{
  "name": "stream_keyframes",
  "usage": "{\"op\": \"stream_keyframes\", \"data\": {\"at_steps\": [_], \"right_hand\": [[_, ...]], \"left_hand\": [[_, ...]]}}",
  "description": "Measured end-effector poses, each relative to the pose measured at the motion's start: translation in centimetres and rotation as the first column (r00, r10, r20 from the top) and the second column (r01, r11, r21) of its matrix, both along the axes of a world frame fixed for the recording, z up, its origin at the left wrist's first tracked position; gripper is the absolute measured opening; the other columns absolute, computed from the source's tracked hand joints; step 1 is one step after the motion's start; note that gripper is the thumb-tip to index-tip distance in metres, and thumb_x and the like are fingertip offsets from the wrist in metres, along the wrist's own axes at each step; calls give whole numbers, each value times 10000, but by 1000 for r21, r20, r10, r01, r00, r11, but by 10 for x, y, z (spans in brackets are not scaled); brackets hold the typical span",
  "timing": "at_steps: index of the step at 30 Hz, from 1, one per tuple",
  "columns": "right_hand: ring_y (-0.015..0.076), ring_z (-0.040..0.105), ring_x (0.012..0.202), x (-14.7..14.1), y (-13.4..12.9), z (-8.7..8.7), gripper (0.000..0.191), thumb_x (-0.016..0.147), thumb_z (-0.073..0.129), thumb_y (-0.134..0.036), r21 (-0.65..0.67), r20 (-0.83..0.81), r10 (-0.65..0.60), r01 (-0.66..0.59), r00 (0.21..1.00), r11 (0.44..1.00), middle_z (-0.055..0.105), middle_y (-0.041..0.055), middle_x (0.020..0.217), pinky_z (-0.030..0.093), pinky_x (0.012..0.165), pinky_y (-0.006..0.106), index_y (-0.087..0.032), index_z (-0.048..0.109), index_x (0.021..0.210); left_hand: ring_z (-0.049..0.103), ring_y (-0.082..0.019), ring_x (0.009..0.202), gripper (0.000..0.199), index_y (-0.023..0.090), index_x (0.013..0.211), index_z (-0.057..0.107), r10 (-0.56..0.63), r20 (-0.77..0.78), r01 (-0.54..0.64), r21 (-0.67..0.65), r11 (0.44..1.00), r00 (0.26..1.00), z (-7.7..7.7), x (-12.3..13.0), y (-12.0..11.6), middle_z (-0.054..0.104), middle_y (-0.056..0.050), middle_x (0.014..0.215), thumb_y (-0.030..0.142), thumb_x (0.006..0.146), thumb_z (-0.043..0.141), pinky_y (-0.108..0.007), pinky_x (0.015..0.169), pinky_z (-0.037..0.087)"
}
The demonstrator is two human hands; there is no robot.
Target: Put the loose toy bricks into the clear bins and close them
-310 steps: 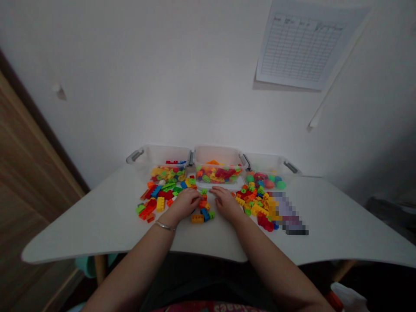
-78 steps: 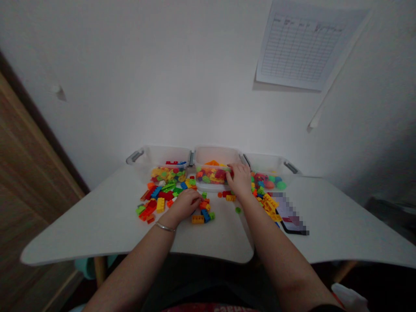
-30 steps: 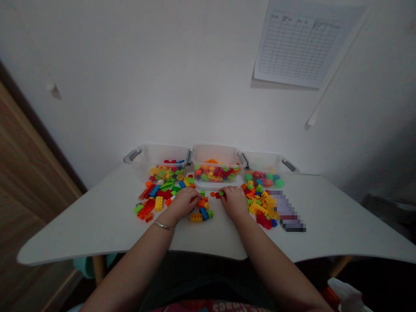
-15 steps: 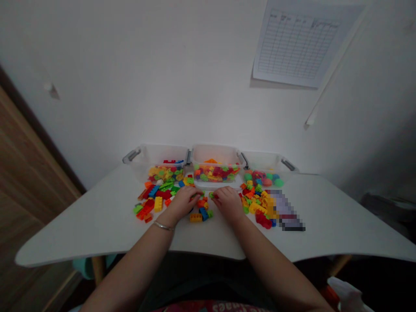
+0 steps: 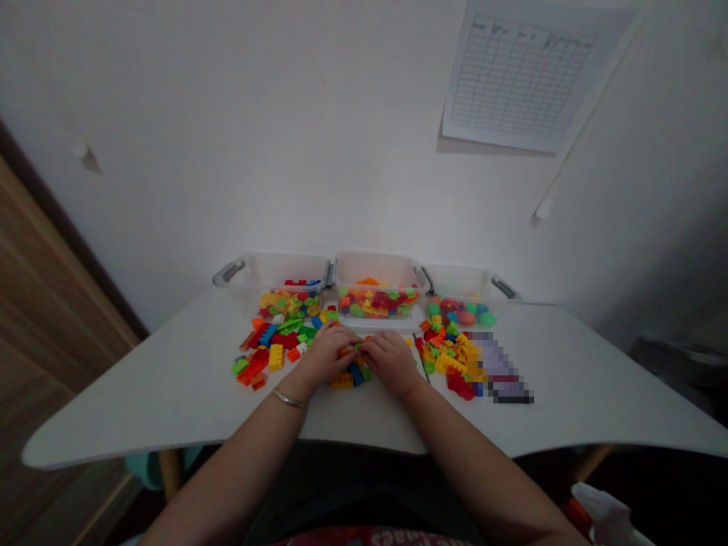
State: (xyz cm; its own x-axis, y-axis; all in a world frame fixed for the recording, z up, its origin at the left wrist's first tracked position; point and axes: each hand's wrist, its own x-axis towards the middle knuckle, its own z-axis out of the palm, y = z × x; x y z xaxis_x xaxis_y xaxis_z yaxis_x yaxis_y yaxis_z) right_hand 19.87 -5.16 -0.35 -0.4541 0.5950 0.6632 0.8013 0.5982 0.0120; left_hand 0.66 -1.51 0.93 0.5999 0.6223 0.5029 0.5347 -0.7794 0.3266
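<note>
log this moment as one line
left hand: by loose bricks | right hand: close to left | grips: unclear | clear bins: three, beyond hands

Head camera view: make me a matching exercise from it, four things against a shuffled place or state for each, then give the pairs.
1. Left hand
2. Right hand
3. Middle bin
4. Printed sheet

A. Between the left bin and the right bin
B. Bare wrist
C. On the wall
D. Bangle at the wrist

Pairs: 1-D, 2-B, 3-A, 4-C
</note>
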Motion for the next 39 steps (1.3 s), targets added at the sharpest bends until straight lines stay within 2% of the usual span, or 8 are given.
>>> {"op": "stream_keyframes", "data": {"at_steps": [4, 8, 13, 17, 24, 30, 35, 39], "right_hand": [[216, 577, 912, 1, -1, 5, 111, 911, 583, -235, -127, -80, -111, 101, 991, 987, 702, 60, 936, 428, 837, 336, -191, 667, 968], [254, 551, 1057, 3, -2, 9, 243, 850, 599, -167, -227, -83, -203, 180, 976, 957, 684, 97, 1092, 431, 943, 384, -173, 657, 1086], [231, 540, 1103, 5, 1, 5, 306, 825, 554, -73, -275, -78, -151, 125, 985, 953, 688, 76, 1155, 422, 1004, 392, -192, 689, 1072], [214, 547, 1092, 7, 5, -2, 324, 812, 556, -51, -297, -86, -124, 93, 989, 950, 702, 56, 1134, 415, 1020, 389, -203, 705, 1055], [214, 558, 1081, 7, 6, -3, 266, 834, 570, -82, -310, -78, -114, 84, 990, 947, 714, 65, 1100, 417, 1018, 392, -192, 722, 1024], [217, 560, 1079, 7, 4, -1, 248, 842, 575, -98, -297, -88, -125, 93, 988, 950, 716, 68, 1095, 437, 1006, 387, -187, 733, 1012], [216, 555, 1092, 7, 2, 2, 283, 822, 576, -80, -304, -89, -130, 98, 987, 948, 714, 61, 1106, 431, 1023, 389, -194, 728, 1033], [222, 552, 1089, 8, 2, 1, 292, 817, 577, -85, -315, -78, -139, 108, 987, 943, 709, 58, 1122, 423, 1032, 380, -181, 723, 1051]], "left_hand": [[634, -244, 1044, 195, 221, 1013, 710, 163, 19, -163, 4, 987, 986, 5, 0, 0, 733, -63, 1042, 313, 862, 630, -520, 1100, 312], [644, -259, 1000, 215, 215, 1021, 710, 332, 158, -332, -25, 943, 930, 9, -1, 5, 738, -74, 1008, 324, 851, 638, -466, 984, 432], [631, -244, 1021, 269, 201, 1055, 689, 400, 464, -445, -14, 895, 790, 24, -9, 11, 716, -76, 1050, 367, 886, 562, -397, 932, 480], [609, -232, 1057, 324, 200, 1108, 683, 479, 633, -619, 0, 786, 608, 49, -29, 22, 697, -79, 1082, 392, 892, 538, -389, 973, 455], [597, -268, 1135, 332, 218, 1119, 704, 628, 428, -714, 60, 697, 650, 69, -48, 54, 715, -95, 1130, 366, 904, 498, -522, 1125, 251], [641, -300, 987, 396, 215, 1079, 737, 760, 108, -767, 109, 632, 641, 69, -36, 59, 750, -121, 969, 436, 905, 458, -526, 1065, 286], [623, -302, 967, 434, 192, 933, 767, 810, 60, -801, 205, 562, 583, 67, -28, 55, 743, -125, 910, 423, 916, 401, -530, 1064, 288], [602, -305, 1030, 439, 178, 954, 755, 800, 71, -788, 244, 565, 596, 62, -27, 53, 737, -124, 979, 382, 936, 366, -556, 1105, 249]]}}
